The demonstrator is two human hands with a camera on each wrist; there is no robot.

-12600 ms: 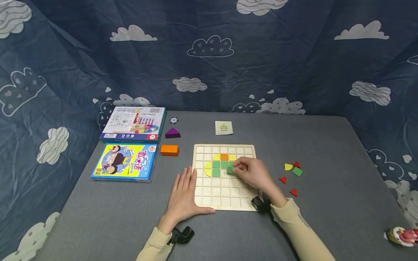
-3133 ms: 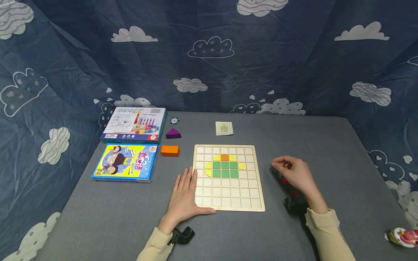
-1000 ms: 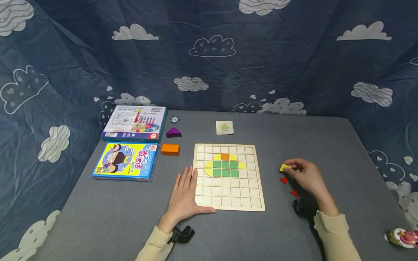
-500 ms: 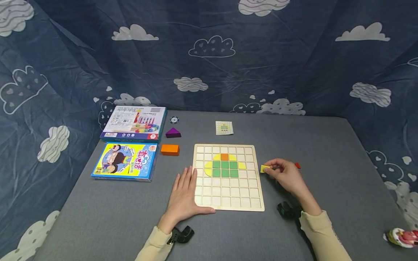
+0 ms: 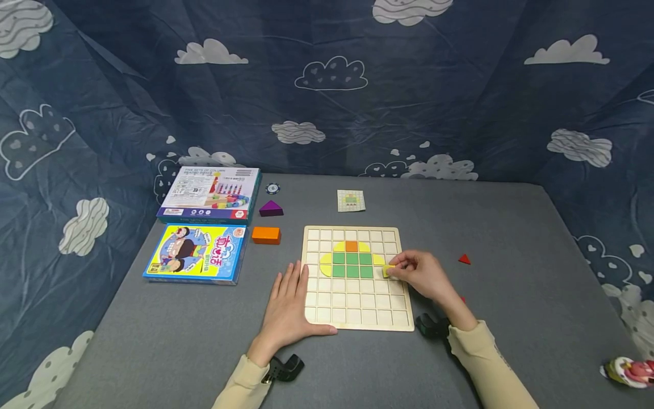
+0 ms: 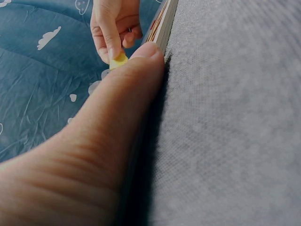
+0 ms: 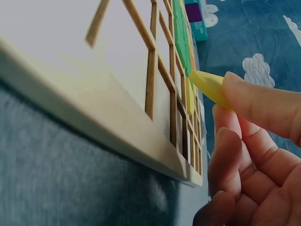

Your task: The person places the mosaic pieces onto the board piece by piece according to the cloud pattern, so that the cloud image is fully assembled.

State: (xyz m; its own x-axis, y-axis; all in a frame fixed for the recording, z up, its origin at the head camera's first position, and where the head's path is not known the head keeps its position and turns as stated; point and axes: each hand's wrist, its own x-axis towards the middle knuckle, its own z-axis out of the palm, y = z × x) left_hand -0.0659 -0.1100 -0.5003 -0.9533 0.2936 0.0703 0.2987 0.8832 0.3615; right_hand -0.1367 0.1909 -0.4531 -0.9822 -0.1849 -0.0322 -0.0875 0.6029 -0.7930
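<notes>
A wooden grid board [image 5: 357,309] lies on the grey table with green squares [image 5: 351,265], an orange square [image 5: 351,246] and yellow curved pieces [image 5: 325,264] set in its upper middle. My right hand [image 5: 416,274] pinches a small yellow piece [image 5: 388,271] just above the board, right of the green block. The yellow piece [image 7: 209,87] shows between my fingertips over the board [image 7: 117,113] in the right wrist view. My left hand [image 5: 288,307] lies flat on the board's lower left corner, thumb [image 6: 117,103] against its edge.
Two game boxes [image 5: 196,253] [image 5: 209,194] sit at the left, with an orange block [image 5: 265,235], a purple prism [image 5: 270,209] and a chip [image 5: 272,188] near them. A pattern card [image 5: 351,200] lies beyond the board. A red triangle [image 5: 464,259] rests at the right.
My right hand picked up the yellow piece from the loose pieces at the right and carried it left to the board's right side. The left hand stayed put.
</notes>
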